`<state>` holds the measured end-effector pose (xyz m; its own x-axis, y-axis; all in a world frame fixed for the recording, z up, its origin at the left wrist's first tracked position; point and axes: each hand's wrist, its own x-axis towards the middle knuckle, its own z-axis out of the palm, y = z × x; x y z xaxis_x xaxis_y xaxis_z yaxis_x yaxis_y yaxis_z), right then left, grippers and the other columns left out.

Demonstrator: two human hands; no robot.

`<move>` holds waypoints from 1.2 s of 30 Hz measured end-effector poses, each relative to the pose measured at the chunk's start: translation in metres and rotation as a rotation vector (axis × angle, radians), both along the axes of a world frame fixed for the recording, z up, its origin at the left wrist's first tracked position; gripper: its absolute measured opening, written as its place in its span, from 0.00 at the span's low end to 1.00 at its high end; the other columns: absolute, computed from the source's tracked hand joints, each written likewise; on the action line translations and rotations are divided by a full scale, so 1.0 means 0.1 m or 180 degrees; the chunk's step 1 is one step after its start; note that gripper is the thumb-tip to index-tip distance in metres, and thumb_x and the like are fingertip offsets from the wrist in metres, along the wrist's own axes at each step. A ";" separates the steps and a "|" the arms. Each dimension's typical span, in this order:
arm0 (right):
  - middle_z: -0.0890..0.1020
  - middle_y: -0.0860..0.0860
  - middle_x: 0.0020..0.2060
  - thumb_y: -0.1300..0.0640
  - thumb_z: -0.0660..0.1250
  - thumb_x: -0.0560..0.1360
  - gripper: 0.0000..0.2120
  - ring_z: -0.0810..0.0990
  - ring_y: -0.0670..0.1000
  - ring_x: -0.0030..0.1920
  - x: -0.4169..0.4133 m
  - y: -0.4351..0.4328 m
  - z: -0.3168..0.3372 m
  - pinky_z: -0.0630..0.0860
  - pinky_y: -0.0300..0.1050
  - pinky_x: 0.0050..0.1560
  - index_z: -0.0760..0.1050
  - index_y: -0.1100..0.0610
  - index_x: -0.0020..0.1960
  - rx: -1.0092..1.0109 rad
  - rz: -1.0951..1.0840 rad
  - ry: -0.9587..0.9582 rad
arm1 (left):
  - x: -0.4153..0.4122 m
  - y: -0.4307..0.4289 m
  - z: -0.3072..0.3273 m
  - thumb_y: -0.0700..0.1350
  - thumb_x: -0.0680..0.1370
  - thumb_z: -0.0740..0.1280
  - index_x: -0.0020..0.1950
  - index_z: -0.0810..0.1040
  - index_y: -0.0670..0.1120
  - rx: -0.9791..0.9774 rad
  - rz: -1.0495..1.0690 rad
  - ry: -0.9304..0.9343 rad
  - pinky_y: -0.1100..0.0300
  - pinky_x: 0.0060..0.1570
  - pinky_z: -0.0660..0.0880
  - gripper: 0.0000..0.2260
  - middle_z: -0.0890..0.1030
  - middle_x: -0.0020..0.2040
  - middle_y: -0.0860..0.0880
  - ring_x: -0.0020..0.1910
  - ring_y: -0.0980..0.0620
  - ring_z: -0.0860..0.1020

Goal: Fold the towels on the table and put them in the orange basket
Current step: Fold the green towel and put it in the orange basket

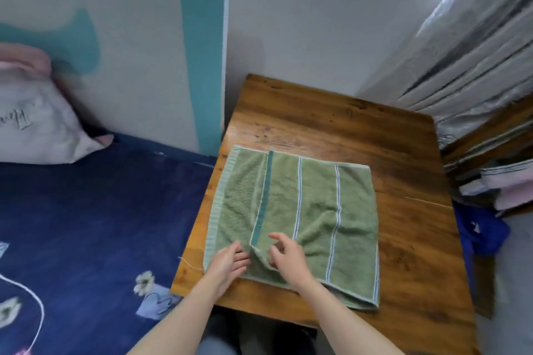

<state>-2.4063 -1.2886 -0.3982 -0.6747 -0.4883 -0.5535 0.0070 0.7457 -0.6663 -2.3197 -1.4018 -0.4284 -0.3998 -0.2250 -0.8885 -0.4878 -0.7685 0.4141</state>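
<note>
A green towel (314,210) with thin white-and-blue stripes lies on the wooden table (403,170), folded over so its upper layer stops short of the left end. My left hand (227,264) rests flat on the lower layer near the front left corner, fingers straight. Just to its right, my right hand (285,256) hovers over the near corner of the upper layer, fingers loosely curled and spread; I cannot tell whether it touches the cloth. No orange basket is in view.
A bed with a dark blue sheet (95,225) and a pillow (37,121) adjoins the table's left side, with a headboard panel (144,52) behind. Grey curtains (467,60), stacked folded cloths (501,187) and a blue cloth (481,228) lie to the right.
</note>
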 end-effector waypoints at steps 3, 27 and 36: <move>0.80 0.53 0.46 0.61 0.58 0.78 0.16 0.78 0.53 0.46 -0.20 0.00 0.05 0.73 0.44 0.47 0.72 0.56 0.64 0.0318 -0.0016 0.0174 | -0.11 0.05 0.00 0.47 0.81 0.59 0.55 0.74 0.40 -0.0069 -0.0195 -0.0088 0.55 0.41 0.75 0.11 0.81 0.46 0.42 0.45 0.46 0.79; 0.69 0.62 0.65 0.62 0.54 0.78 0.16 0.66 0.61 0.66 -1.94 -1.39 -0.35 0.63 0.57 0.65 0.68 0.60 0.64 0.1794 0.1523 0.1763 | 0.01 0.29 -0.19 0.35 0.74 0.67 0.38 0.74 0.53 -0.1536 -0.0892 -0.0539 0.67 0.43 0.71 0.13 0.77 0.40 0.57 0.46 0.55 0.76; 0.75 0.56 0.48 0.61 0.60 0.74 0.02 0.72 0.58 0.52 -2.05 -1.30 -0.11 0.67 0.50 0.53 0.70 0.56 0.47 0.1235 0.1169 0.1704 | 0.11 0.23 -0.12 0.35 0.75 0.67 0.44 0.77 0.52 -0.1598 -0.0842 -0.0401 0.64 0.50 0.71 0.10 0.79 0.45 0.53 0.50 0.55 0.76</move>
<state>-2.6110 -1.4188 -0.4088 -0.7311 -0.5706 -0.3740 -0.5381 0.8193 -0.1980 -2.3091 -1.3783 -0.4399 -0.3978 -0.5379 -0.7433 -0.7057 -0.3384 0.6225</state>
